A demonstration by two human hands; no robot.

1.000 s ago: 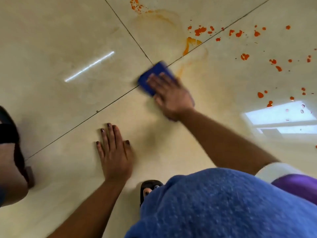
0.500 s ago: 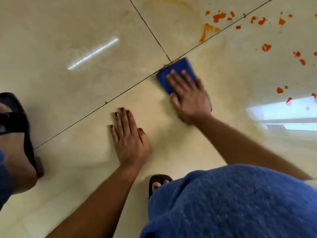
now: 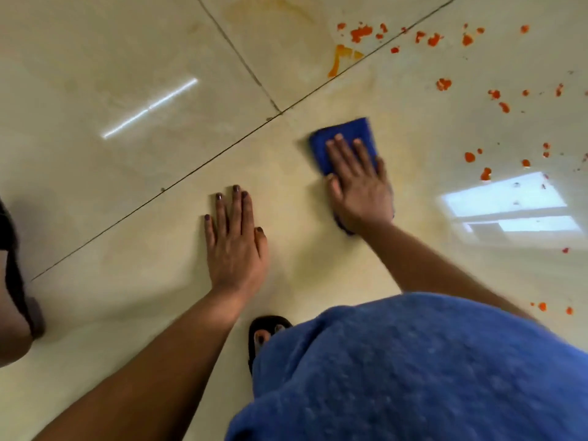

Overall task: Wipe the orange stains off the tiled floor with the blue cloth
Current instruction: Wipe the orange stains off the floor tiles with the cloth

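The right hand (image 3: 359, 189) lies flat on top of the blue cloth (image 3: 343, 138), fingers straight and close together, pressing it down onto the tiled floor (image 3: 95, 74). The cloth is folded into a thick pad; its far end sticks out beyond the fingertips and a small corner shows under the heel of the hand near the wrist. It sits on the near tile, just this side of the dark grout line (image 3: 191, 173) that runs slantwise across the floor, and a little to the right of the point where that line meets a second one. The left hand (image 3: 234, 240) rests palm down on the same tile, near the cloth but not touching it, its fingers straight and together with the thumb held slightly out; it holds nothing. Orange stains (image 3: 361, 33) are scattered across the upper right of the floor: a cluster of blotches close to the far grout line, a smeared orange streak (image 3: 340, 58) just beside that line, and loose spots (image 3: 444, 84) spreading down the right side toward a bright window reflection (image 3: 509, 205). A few more spots (image 3: 542, 306) lie beside the right forearm. Faint yellowish smears tint the tile around the cloth and on the far tile. A thin white light reflection (image 3: 149, 108) crosses the left tile. Blue fabric (image 3: 413, 370) fills the lower right, with a black sandal (image 3: 269, 326) and toes showing at its edge, and another black sandal (image 3: 12, 281) sits at the left border.
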